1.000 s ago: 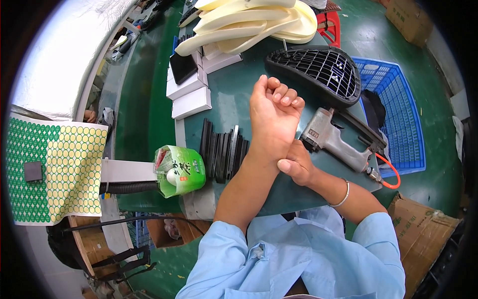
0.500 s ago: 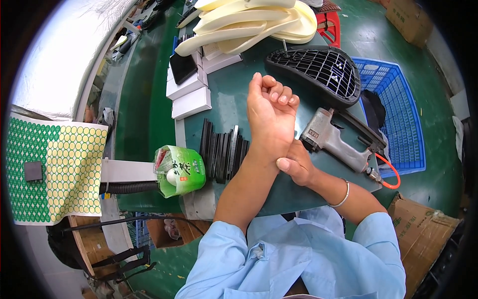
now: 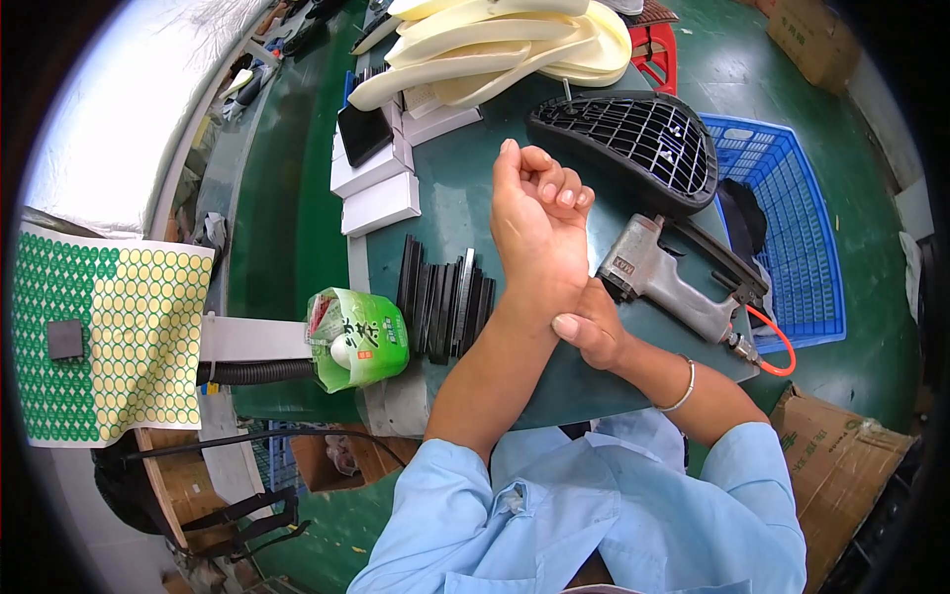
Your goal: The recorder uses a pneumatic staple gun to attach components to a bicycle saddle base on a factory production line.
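Note:
My left hand is raised over the table, palm facing up, with its fingers loosely curled and nothing in them. Around its wrist my right hand is closed, the thumb lying across the near side; its other fingers are hidden beneath. Just right of my hands lies a grey pneumatic staple gun with an orange air hose. Beyond it rests a black seat-shaped shell with a grid base. Several black staple strips lie side by side to the left of my left forearm.
Cream foam pads are piled at the table's far end. White boxes carry a black phone-like slab. A green plastic bag-like container stands left, near a sticker sheet. A blue crate and cardboard box sit right.
My left hand has tilted very slightly, its fingers a touch higher and more uncurled. My right hand keeps its hold on the wrist.

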Tool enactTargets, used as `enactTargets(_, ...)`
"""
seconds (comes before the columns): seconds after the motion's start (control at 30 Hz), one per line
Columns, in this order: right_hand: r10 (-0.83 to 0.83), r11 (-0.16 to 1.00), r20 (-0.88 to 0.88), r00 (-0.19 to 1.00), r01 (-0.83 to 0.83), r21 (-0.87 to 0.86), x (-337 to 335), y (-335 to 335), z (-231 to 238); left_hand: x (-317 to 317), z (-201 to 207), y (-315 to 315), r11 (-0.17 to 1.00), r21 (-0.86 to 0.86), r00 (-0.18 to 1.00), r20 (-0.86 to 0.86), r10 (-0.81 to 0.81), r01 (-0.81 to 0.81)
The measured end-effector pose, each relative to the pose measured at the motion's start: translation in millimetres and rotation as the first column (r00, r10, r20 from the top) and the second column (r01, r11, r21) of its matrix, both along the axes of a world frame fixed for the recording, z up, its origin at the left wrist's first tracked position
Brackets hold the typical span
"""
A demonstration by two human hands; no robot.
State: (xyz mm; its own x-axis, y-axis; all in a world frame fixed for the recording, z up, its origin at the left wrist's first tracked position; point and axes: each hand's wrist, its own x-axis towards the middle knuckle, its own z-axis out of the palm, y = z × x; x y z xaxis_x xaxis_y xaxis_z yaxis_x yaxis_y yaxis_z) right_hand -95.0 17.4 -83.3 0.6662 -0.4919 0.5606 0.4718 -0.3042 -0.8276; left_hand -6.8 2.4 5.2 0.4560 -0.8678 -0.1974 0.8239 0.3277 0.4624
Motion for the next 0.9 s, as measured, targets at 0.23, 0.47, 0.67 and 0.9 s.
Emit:
enactTargets(0.23, 0.009, 1.0, 0.04, 0.999, -0.009, -0.011, 5, -2, 3, 3, 5, 1, 0.999, -0.025, 0.997, 0.062, 0.036, -0.034)
enactTargets(0.47, -0.02, 0.995, 0.043, 0.999, 0.016, 0.095, 2, 5, 3, 2, -2, 0, 0.994, -0.111, 0.999, 0.04, -0.006, 0.01)
enactTargets(0.67, 0.102, 0.994, -0.082, 0.991, -0.098, 0.05, -3, 2, 9, 8, 0, 5, 0.997, -0.072, 0.996, 0.089, 0.017, -0.011)
enactTargets(0.9, -0.053, 0.998, -0.239, 0.97, 0.042, -0.053, 5, 5, 13, 26, -11, -10, 0.987, 0.149, 0.994, 0.106, 0.038, -0.054)
